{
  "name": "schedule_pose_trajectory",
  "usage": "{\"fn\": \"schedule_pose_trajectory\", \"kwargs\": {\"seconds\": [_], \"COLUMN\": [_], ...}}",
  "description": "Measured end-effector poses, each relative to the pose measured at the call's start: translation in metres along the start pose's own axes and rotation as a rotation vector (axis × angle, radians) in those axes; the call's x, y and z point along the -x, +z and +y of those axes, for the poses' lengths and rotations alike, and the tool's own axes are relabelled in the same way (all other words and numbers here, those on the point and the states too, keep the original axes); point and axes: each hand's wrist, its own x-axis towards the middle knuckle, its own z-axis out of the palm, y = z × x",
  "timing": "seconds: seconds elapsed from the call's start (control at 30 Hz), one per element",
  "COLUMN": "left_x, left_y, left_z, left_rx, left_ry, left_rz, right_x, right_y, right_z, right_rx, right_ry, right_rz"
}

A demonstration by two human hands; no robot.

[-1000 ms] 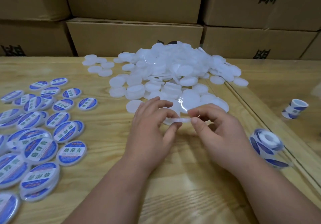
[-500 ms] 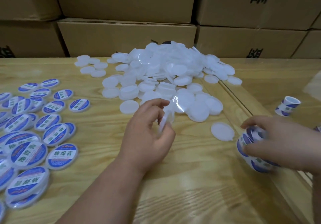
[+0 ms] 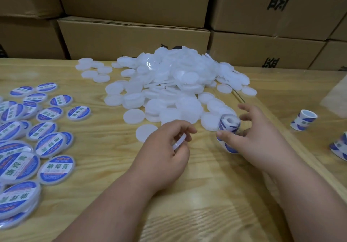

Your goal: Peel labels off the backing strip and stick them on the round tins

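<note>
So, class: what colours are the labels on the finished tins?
Blue and white with green lettering on the labelled tins, clearest in the head view.

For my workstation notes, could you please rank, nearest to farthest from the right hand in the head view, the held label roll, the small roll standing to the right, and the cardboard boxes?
From the right hand:
1. Held label roll, in its fingers.
2. Small roll, standing to its right.
3. Cardboard boxes, behind the table.

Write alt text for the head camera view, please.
A person's left hand holds a blank white tin while the right hand grips a roll of blue labels; labelled tins lie left, unlabelled ones piled behind.
</note>
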Motion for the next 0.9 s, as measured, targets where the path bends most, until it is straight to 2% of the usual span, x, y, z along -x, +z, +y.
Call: {"fn": "schedule_pose_trajectory", "kwargs": {"seconds": [0.13,0.23,0.33,0.6,0.9], "left_x": [-0.001,-0.002,-0.003,-0.008,-0.009], "left_y": [0.0,0.0,0.0,0.003,0.005], "left_z": [0.001,0.0,-0.001,-0.004,-0.006], "left_rx": [-0.023,-0.032,-0.041,-0.124,-0.116], "left_ry": [0.005,-0.024,-0.078,-0.134,-0.104], "left_rz": [0.013,0.013,-0.024,-0.168,-0.068], "right_x": [0.009,0.011,0.012,0.011,0.019], "right_y": [-0.023,-0.021,-0.007,0.027,0.032], "right_z": [0.009,0.008,0.002,-0.001,-0.013], "right_rx": [0.06,0.094,-0.032,-0.185,-0.359], "right_ry": [0.055,-0.05,-0.104,-0.142,-0.233], "right_rz": [-0.074,-0.21,-0.3,-0.293,-0.295]}}
